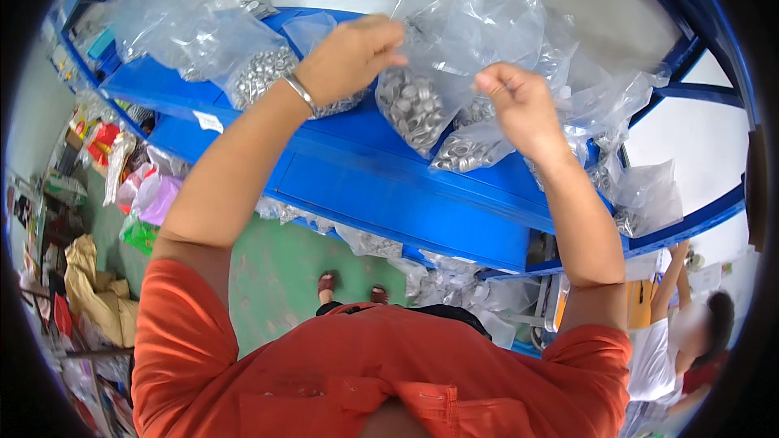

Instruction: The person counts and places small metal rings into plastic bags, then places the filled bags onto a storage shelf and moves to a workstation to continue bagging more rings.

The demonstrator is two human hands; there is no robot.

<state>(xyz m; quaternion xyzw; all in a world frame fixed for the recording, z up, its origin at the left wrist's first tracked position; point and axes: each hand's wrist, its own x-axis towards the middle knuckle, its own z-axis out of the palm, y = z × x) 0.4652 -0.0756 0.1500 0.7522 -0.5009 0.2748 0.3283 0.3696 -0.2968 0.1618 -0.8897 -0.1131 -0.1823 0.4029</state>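
A clear plastic bag of silvery metal rings stands on the blue shelf, its loose upper film spread between my two hands. My left hand, with a metal bangle at the wrist, is closed at the bag's left side, thumb and fingers pinching its film. On the other side my right hand is also closed, thumb against fingertips at the film's right edge. What lies inside each pinch is hard to see. Below the right hand sits a smaller bag of rings.
More bags of small metal parts line the shelf at left, and another bag sits at the right end. Blue uprights frame the rack. Bags fill a lower level. At the right edge is another person.
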